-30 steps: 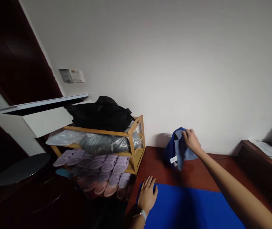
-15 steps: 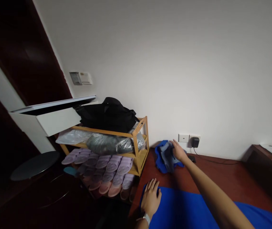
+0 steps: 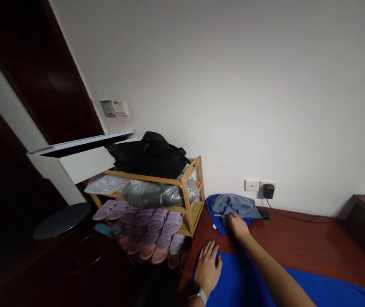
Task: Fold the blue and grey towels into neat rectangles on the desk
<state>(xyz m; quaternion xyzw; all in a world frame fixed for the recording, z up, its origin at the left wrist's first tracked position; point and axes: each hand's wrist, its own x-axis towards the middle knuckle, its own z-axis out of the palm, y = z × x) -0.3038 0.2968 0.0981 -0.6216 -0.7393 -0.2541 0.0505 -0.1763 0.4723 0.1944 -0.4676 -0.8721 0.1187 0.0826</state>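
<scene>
My left hand (image 3: 208,267) lies flat, fingers stretched out, on the corner of a bright blue cloth (image 3: 233,277) spread over the reddish-brown tabletop (image 3: 278,238). Further back, by the wall, a crumpled grey-blue cloth (image 3: 233,204) rests on a second bright blue cloth (image 3: 210,205), which shows a small white tag. My right hand (image 3: 239,227) reaches across to the near edge of the grey-blue cloth, its fingers curled closed on it. The fingertips are partly hidden in the folds.
Left of the table stands a wooden rack (image 3: 185,200) with a black bag (image 3: 150,155), plastic-wrapped bundles and several purple slippers (image 3: 158,219). A white open box (image 3: 86,164) juts out beside it. Behind the cloths are a black plug adapter (image 3: 268,191) and its cable. A round stool (image 3: 62,219) stands at left.
My right hand has come down and nearer, and the grey-blue cloth now lies spread wider over the blue one. My left hand stays on the front cloth. The view has shifted slightly.
</scene>
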